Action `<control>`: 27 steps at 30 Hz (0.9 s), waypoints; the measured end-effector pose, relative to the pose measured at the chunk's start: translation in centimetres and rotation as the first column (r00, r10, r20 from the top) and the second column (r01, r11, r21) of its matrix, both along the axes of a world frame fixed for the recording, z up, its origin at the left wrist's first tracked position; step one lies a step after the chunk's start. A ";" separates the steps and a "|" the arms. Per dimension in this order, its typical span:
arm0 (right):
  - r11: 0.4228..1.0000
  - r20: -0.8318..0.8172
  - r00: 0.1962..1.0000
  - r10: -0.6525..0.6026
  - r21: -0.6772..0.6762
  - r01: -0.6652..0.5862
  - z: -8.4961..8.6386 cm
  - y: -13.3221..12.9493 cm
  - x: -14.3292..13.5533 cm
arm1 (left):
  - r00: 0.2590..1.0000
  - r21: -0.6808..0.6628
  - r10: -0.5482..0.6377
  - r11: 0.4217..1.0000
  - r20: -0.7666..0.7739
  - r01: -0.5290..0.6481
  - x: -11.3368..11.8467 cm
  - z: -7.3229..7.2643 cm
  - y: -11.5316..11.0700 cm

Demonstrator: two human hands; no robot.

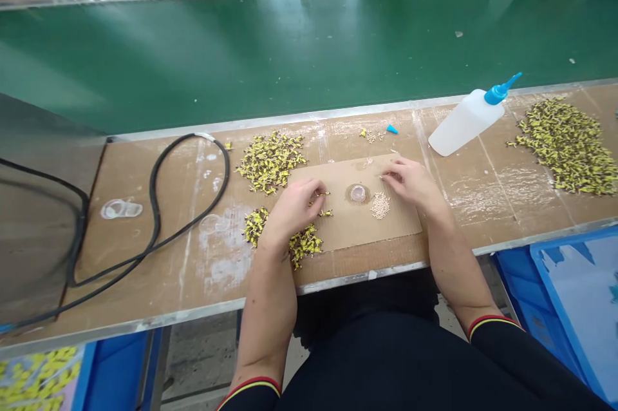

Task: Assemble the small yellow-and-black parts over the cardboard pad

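Observation:
My left hand (pixel 298 203) is pinched over the left part of a flat cardboard sheet (pixel 338 230), with a small yellow-and-black piece (pixel 326 193) at its fingertips. Another such piece lies on the cardboard just below. My right hand (pixel 409 184) is closed in a pinch above the sheet's right side, holding a tiny pale piece (pixel 381 177). Between the hands sits a small round clear dish (pixel 358 193) with a wet-looking ring around it. Right of the dish is a little heap of tiny pale pieces (pixel 381 205). Yellow-and-black pieces (pixel 305 245) are piled below my left hand, partly hidden by the wrist.
A larger pile of yellow-and-black pieces (pixel 271 162) lies beyond my left hand, another (pixel 570 147) at far right. A white squeeze bottle (pixel 466 124) with blue nozzle leans right. A black cable (pixel 157 205) loops left. A green panel (pixel 309 57) rises behind; blue bins (pixel 555 295) stand below.

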State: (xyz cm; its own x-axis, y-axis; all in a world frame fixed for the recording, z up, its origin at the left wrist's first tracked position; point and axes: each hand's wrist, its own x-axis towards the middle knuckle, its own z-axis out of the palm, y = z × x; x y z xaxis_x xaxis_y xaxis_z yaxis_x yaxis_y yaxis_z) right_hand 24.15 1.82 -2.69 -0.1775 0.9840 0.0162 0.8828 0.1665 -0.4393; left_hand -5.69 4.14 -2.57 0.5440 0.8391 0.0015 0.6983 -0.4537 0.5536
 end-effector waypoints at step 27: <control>0.941 -0.153 0.955 0.256 -0.188 -0.282 1.7 -0.9 2.1 | 0.955 0.084 0.139 0.982 0.263 -0.166 1.0 0.3 -1.2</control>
